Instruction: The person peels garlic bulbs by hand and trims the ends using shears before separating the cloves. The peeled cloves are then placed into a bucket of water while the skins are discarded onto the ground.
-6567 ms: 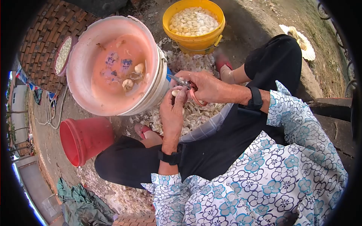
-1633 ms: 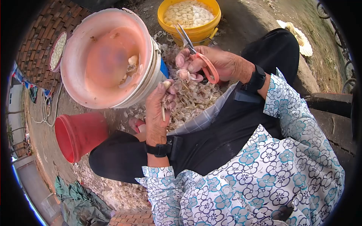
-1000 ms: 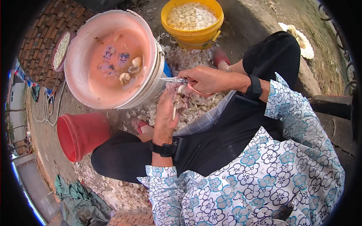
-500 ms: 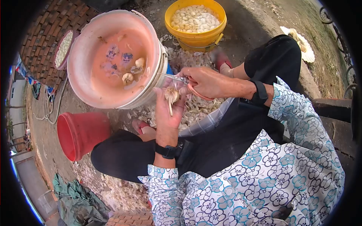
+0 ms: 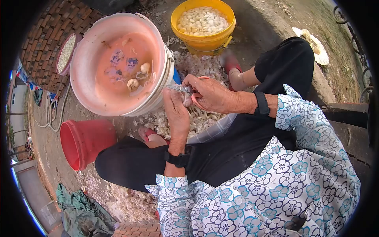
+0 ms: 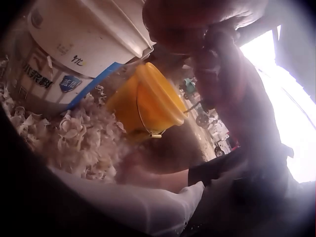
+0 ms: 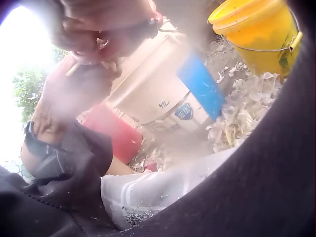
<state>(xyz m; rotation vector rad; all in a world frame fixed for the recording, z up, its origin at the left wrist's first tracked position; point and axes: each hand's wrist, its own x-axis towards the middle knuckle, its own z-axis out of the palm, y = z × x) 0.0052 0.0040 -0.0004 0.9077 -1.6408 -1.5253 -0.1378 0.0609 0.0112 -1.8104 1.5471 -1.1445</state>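
My right hand (image 5: 215,94) grips scissors (image 5: 177,87) with orange handles, the blades pointing left across the tips of my left fingers. My left hand (image 5: 177,114) curls round a garlic bulb, its back turned up, so the bulb is mostly hidden in the head view. In the right wrist view a pale garlic stem (image 7: 73,69) sticks out between the two hands. Both hands meet above the garlic skins (image 5: 205,118), right beside the wide pinkish basin (image 5: 85,71). Two garlic bulbs (image 5: 132,84) lie in that basin.
The basin sits on a white bucket (image 7: 153,94). Behind it stands a yellow bucket (image 5: 203,41) of peeled cloves. A red bucket (image 5: 89,142) lies tipped at left, near a green cloth (image 5: 83,211). A checked cloth (image 5: 211,130) spans the lap, edging the skins.
Half a second ago the bulb lay on my upturned left palm; that hand has since turned over and closed round it. The scissors have come down and left onto the left fingers.
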